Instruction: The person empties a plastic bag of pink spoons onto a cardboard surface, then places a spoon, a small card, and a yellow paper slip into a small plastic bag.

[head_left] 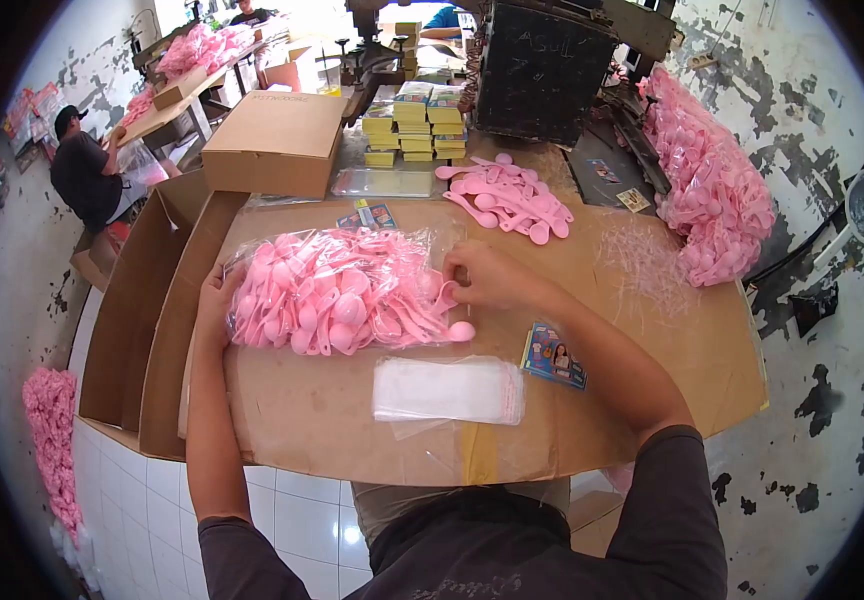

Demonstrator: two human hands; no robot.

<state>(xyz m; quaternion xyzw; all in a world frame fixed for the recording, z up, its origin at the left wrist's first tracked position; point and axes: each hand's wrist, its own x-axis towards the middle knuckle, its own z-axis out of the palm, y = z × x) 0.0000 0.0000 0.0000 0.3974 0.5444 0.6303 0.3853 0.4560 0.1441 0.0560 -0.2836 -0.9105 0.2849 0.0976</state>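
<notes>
A clear plastic bag (337, 285) of pink round-bowled spoons (350, 308) lies near the brown cardboard-topped table's (652, 400) left edge, left hand (215, 300) gripping one end, right hand (482, 272) pinched at the other, on film or spoon unclear, where tugging could spill some.

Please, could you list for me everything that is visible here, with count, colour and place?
Table: one, brown cardboard top, centre
Filled bag: one, clear, pink spoons inside, centre left
Loose spoons: many, pink, table's far side
Plastic sleeves: several, whitish clear, near edge
Blue cards: several, right of the sleeves
Card stacks: several, yellow-edged, back
Closed carton: one, brown, back left
Open cartons: count unclear, brown, left
Machine block: one, black, back
Pink heap: one, right
Pink shreds: uncountable, right
Pink bundle: one, lower left
Co-worker: one, dark clothes, far left
Left hand: one, bag's left end
Right hand: one, bag's right end
</notes>
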